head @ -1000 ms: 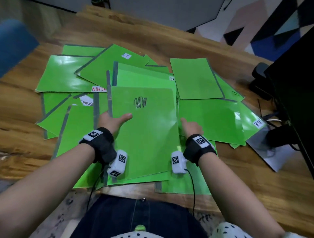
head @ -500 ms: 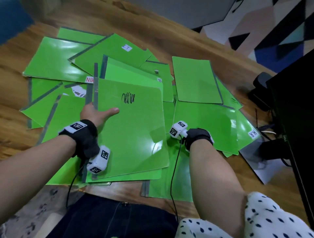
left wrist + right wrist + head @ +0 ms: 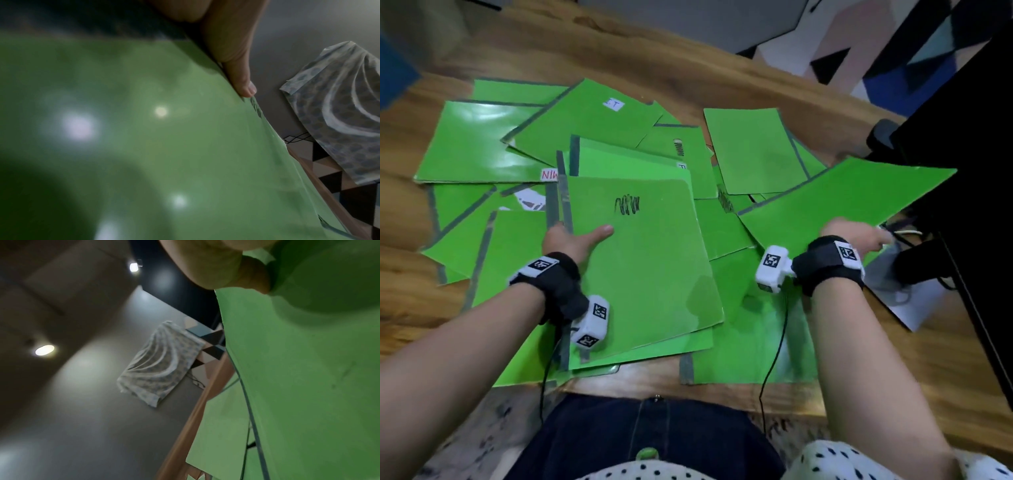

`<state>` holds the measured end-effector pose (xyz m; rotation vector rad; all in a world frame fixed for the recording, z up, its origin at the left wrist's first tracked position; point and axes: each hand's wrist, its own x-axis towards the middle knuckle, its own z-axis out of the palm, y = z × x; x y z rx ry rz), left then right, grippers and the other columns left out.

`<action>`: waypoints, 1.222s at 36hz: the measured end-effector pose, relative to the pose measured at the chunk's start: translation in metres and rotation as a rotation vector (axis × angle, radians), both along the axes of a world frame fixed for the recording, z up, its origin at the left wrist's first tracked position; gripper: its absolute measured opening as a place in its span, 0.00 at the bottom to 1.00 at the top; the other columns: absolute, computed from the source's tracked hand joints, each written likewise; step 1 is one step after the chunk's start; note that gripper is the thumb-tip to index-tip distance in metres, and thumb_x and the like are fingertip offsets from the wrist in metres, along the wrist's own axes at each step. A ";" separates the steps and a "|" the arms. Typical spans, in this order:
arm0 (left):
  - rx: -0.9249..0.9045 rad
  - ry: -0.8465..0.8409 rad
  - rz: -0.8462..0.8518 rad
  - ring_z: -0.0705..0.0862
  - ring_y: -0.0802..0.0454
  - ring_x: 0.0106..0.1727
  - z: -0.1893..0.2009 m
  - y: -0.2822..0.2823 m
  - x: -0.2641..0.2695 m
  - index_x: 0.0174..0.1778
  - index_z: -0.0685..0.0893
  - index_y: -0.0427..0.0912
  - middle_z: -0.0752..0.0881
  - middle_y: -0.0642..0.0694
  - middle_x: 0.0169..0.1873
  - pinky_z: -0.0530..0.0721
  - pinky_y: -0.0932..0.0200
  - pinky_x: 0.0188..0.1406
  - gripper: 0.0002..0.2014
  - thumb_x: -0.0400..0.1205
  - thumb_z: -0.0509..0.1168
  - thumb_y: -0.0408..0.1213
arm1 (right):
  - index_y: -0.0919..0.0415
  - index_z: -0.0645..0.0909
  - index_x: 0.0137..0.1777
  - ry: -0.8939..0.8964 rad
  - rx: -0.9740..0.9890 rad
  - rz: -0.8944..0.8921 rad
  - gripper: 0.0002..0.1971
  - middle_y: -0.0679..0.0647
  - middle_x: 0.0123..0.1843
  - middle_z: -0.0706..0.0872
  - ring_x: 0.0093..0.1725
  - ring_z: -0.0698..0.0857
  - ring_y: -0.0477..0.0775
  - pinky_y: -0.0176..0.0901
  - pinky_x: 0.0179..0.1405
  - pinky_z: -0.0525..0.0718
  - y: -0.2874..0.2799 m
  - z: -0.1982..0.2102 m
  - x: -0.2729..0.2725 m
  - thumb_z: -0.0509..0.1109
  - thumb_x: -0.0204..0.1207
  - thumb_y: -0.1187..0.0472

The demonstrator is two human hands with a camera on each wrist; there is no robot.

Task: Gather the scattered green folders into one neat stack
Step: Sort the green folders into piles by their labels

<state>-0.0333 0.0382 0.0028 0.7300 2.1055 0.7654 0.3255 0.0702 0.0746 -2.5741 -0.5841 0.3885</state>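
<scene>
Several green folders (image 3: 482,144) lie scattered and overlapping on the wooden table (image 3: 722,78). My left hand (image 3: 580,238) holds the left edge of the top folder with a black scribble (image 3: 654,267). Its thumb (image 3: 242,81) lies on the cover and its fingers are hidden under the edge. More folders sit roughly stacked beneath that one. My right hand (image 3: 866,236) grips the near edge of another green folder (image 3: 849,198), raised and tilted above the right side of the pile. In the right wrist view the thumb (image 3: 255,277) presses on that folder (image 3: 308,369).
A black monitor (image 3: 969,164) and its stand stand close on the right, with cables and a grey sheet (image 3: 914,305) under them. The table's front edge (image 3: 654,380) runs just before my lap. Some folders overhang it. A blue object (image 3: 393,68) shows far left.
My right hand has moved out to the right and lifted a folder off the right side of the pile. My left hand has stayed on the scribbled folder.
</scene>
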 end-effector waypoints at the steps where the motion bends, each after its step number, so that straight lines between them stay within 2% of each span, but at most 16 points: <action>1: 0.006 0.002 -0.003 0.78 0.39 0.64 0.000 0.000 0.000 0.71 0.69 0.30 0.79 0.36 0.62 0.81 0.45 0.60 0.45 0.66 0.77 0.54 | 0.71 0.61 0.71 -0.023 0.114 -0.104 0.18 0.65 0.77 0.67 0.69 0.77 0.66 0.48 0.59 0.75 0.002 0.009 0.000 0.49 0.82 0.70; 3: 0.013 0.006 -0.017 0.77 0.39 0.66 0.002 0.000 0.001 0.72 0.68 0.29 0.78 0.35 0.65 0.79 0.45 0.62 0.46 0.67 0.77 0.54 | 0.65 0.62 0.69 0.010 0.330 -0.209 0.19 0.61 0.75 0.71 0.64 0.81 0.66 0.48 0.48 0.77 0.002 0.021 -0.001 0.60 0.79 0.70; 6: 0.020 0.005 -0.028 0.76 0.37 0.68 0.006 0.000 0.002 0.74 0.66 0.30 0.77 0.34 0.67 0.79 0.43 0.65 0.47 0.66 0.77 0.54 | 0.63 0.63 0.69 -0.023 0.384 -0.081 0.21 0.62 0.71 0.76 0.62 0.83 0.65 0.48 0.48 0.78 0.001 0.043 -0.017 0.65 0.78 0.69; 9: 0.040 0.009 -0.053 0.76 0.37 0.68 0.009 0.001 0.003 0.75 0.65 0.29 0.77 0.34 0.67 0.80 0.42 0.64 0.48 0.66 0.77 0.54 | 0.60 0.66 0.66 -0.124 0.477 0.056 0.21 0.60 0.66 0.81 0.60 0.84 0.64 0.48 0.49 0.78 0.003 0.061 -0.029 0.65 0.75 0.71; 12: 0.055 0.012 -0.069 0.75 0.36 0.69 0.013 0.001 0.003 0.76 0.64 0.29 0.76 0.33 0.68 0.79 0.42 0.65 0.49 0.67 0.77 0.53 | 0.61 0.68 0.65 -0.188 0.528 0.156 0.20 0.60 0.61 0.84 0.56 0.84 0.61 0.43 0.46 0.72 0.002 0.073 -0.036 0.62 0.74 0.72; 16: 0.056 0.022 -0.075 0.76 0.37 0.69 0.013 0.001 -0.001 0.76 0.64 0.29 0.76 0.33 0.69 0.79 0.43 0.64 0.48 0.67 0.77 0.53 | 0.62 0.77 0.62 -0.059 0.625 0.181 0.17 0.58 0.56 0.87 0.55 0.85 0.59 0.42 0.49 0.76 -0.005 0.062 -0.019 0.68 0.73 0.61; 18: 0.053 0.019 -0.063 0.77 0.36 0.68 0.011 0.000 -0.005 0.75 0.65 0.29 0.77 0.33 0.67 0.79 0.41 0.64 0.48 0.66 0.77 0.54 | 0.65 0.80 0.61 0.064 0.556 0.217 0.21 0.60 0.56 0.85 0.60 0.83 0.61 0.41 0.52 0.75 -0.013 0.039 -0.010 0.71 0.72 0.54; 21: 0.056 0.030 -0.041 0.78 0.35 0.66 0.008 -0.004 -0.009 0.74 0.66 0.28 0.78 0.32 0.65 0.80 0.38 0.63 0.51 0.64 0.78 0.56 | 0.66 0.66 0.78 0.387 0.234 0.260 0.43 0.63 0.77 0.72 0.76 0.71 0.63 0.55 0.73 0.70 -0.042 -0.007 -0.004 0.75 0.69 0.43; 22: 0.058 0.028 -0.034 0.77 0.35 0.67 0.007 -0.005 -0.009 0.74 0.65 0.29 0.78 0.32 0.66 0.79 0.38 0.64 0.51 0.64 0.78 0.56 | 0.64 0.62 0.80 0.445 0.111 0.269 0.49 0.62 0.79 0.68 0.77 0.70 0.64 0.60 0.74 0.69 -0.052 -0.023 -0.003 0.76 0.65 0.39; 24: 0.058 0.019 -0.027 0.76 0.36 0.69 0.006 -0.006 -0.010 0.75 0.65 0.30 0.77 0.33 0.68 0.78 0.39 0.66 0.50 0.65 0.78 0.55 | 0.63 0.62 0.79 0.461 -0.101 0.309 0.56 0.63 0.77 0.71 0.73 0.73 0.66 0.64 0.70 0.74 -0.071 -0.049 0.000 0.78 0.55 0.35; 27: 0.052 0.004 -0.023 0.77 0.36 0.67 0.005 -0.006 -0.011 0.75 0.65 0.31 0.78 0.34 0.67 0.79 0.39 0.64 0.51 0.63 0.78 0.57 | 0.71 0.64 0.76 0.351 -0.346 0.350 0.48 0.67 0.74 0.72 0.67 0.78 0.68 0.59 0.63 0.80 -0.088 -0.066 0.001 0.79 0.64 0.43; 30: 0.047 0.008 -0.025 0.78 0.36 0.66 0.005 -0.007 -0.012 0.74 0.66 0.30 0.79 0.34 0.65 0.81 0.39 0.62 0.51 0.62 0.78 0.58 | 0.70 0.55 0.80 0.286 -0.440 0.350 0.55 0.69 0.77 0.63 0.67 0.77 0.70 0.59 0.61 0.80 -0.091 -0.070 -0.001 0.80 0.62 0.42; 32: 0.045 0.022 -0.034 0.78 0.36 0.65 0.005 -0.007 -0.012 0.74 0.66 0.30 0.79 0.34 0.65 0.81 0.39 0.62 0.50 0.64 0.78 0.57 | 0.70 0.63 0.76 0.267 -0.467 0.356 0.57 0.68 0.72 0.72 0.64 0.80 0.68 0.57 0.60 0.82 -0.088 -0.073 0.001 0.81 0.54 0.36; 34: 0.042 0.039 -0.050 0.78 0.37 0.65 0.005 -0.006 -0.012 0.73 0.67 0.29 0.79 0.34 0.64 0.81 0.40 0.62 0.49 0.65 0.77 0.56 | 0.71 0.71 0.69 0.321 -0.467 0.351 0.46 0.66 0.66 0.80 0.60 0.82 0.66 0.57 0.59 0.82 -0.087 -0.075 0.005 0.81 0.60 0.40; 37: 0.040 0.053 -0.067 0.78 0.37 0.65 0.006 -0.005 -0.013 0.74 0.66 0.29 0.78 0.34 0.65 0.81 0.41 0.62 0.48 0.66 0.77 0.55 | 0.71 0.73 0.69 0.421 -0.477 0.320 0.41 0.66 0.66 0.81 0.61 0.81 0.68 0.60 0.61 0.80 -0.087 -0.070 0.011 0.81 0.63 0.46; 44: 0.046 0.057 -0.061 0.78 0.37 0.65 0.008 -0.006 -0.013 0.74 0.66 0.29 0.78 0.34 0.66 0.81 0.41 0.62 0.49 0.66 0.77 0.55 | 0.68 0.68 0.75 0.500 -0.439 0.296 0.46 0.65 0.70 0.78 0.64 0.80 0.69 0.63 0.65 0.78 -0.082 -0.056 0.028 0.81 0.62 0.45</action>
